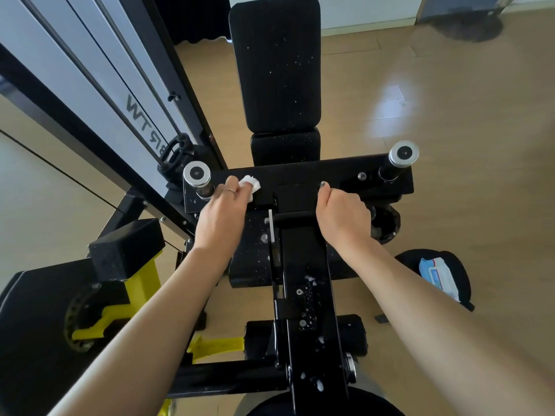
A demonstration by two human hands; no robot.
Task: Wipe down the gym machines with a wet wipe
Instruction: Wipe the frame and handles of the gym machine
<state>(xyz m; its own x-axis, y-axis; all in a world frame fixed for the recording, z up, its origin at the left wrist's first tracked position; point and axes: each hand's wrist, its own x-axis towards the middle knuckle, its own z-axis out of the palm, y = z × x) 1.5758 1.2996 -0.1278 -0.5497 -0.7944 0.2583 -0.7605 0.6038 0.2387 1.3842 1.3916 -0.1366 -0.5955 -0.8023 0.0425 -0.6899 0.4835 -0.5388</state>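
the left hand [220, 214] pinches a crumpled white wet wipe [250, 184] against the black crossbar [300, 175] of the gym machine (near its left chrome peg [196, 174]), while the right hand [342, 216], fingers curled, grips the crossbar's near edge.

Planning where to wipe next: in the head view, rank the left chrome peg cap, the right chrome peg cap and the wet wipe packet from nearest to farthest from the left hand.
1. Left chrome peg cap, just beside the left hand.
2. Right chrome peg cap, at the crossbar's far right end.
3. Wet wipe packet, low on the right, on a round black pad.
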